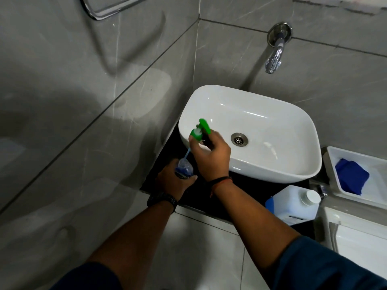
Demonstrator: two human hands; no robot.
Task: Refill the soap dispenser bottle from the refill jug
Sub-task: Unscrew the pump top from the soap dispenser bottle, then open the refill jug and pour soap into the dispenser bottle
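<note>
My left hand (171,181) grips the clear soap dispenser bottle (184,169), which stands on the black counter left of the basin and holds a little blue liquid. My right hand (209,155) holds the green pump head (201,129) lifted above the bottle. Its dip tube (187,154) still reaches down into the bottle neck. The refill jug (293,204), translucent with blue liquid and a white cap, stands capped on the counter at the right, apart from both hands.
A white basin (272,114) with a metal drain sits on the black counter (230,185). A chrome tap (274,59) juts from the grey tiled wall. A white tray (377,164) with a blue cloth (351,176) is at the right.
</note>
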